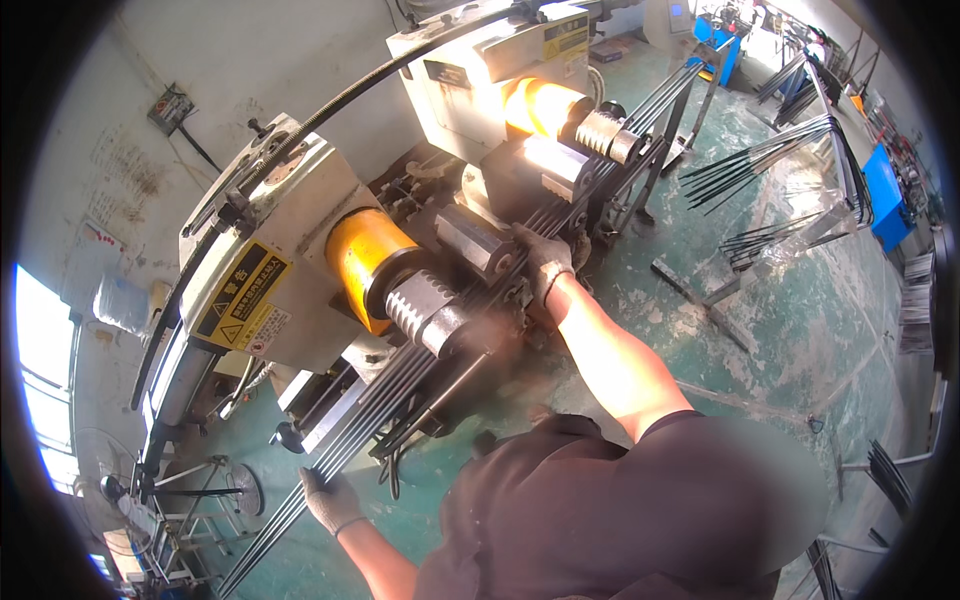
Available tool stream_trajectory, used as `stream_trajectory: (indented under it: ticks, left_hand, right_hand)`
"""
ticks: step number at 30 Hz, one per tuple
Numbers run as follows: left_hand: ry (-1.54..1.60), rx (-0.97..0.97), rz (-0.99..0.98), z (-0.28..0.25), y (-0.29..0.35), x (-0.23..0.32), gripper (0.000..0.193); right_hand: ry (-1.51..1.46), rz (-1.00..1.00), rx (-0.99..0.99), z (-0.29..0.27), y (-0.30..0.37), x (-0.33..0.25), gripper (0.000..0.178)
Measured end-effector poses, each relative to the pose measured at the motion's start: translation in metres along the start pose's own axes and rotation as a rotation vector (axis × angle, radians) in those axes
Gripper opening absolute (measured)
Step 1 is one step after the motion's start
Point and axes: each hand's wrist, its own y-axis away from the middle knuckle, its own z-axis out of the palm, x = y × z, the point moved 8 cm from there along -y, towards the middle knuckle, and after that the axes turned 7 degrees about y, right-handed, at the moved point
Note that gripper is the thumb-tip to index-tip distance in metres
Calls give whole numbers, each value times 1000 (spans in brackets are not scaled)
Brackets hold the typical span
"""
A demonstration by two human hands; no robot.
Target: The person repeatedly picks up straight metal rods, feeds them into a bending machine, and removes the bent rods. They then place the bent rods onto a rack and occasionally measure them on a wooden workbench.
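Observation:
A bundle of long thin dark metal rods [385,392] runs slantwise past a machine with ribbed steel rollers. My left hand [333,503], in a pale glove, is closed around the rods near their lower-left end. Further up the bundle, my right hand [545,258], also gloved, grips the rods beside a faceted steel block [475,243]; its fingertips are partly hidden. Between my hands, the rods pass under the nearer ribbed roller [428,310], which sits on a yellow drum [368,258]. A second ribbed roller [605,135] with a yellow drum stands farther up.
The nearer machine head [290,270] is pale with a yellow warning label. A curved threaded rod [370,85] arches overhead. More rods rest on a rack [840,150] at the right. A metal bar [700,305] lies on the worn green floor. A round-seated stool [245,488] stands lower left.

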Motion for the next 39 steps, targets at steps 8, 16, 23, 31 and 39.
stream_trajectory:
  ticks: [8,16,23,31,39]
  left_hand:
    - [174,-58,-5,3,0,22,23]
    - [143,-21,56,2,-9,26,30]
    - [-292,-203,47,60,11,-38,32]
    - [62,-150,30,64,7,-14,19]
    - [-215,-190,151,47,5,-3,35]
  right_hand:
    - [-81,170,-223,-2,-31,-10,36]
    - [439,-131,-37,4,7,-9,57]
    - [124,-4,-24,-1,9,33,45]
    - [85,-207,-23,-15,-33,1,30]
    - [222,-192,20,-8,-31,37,25]
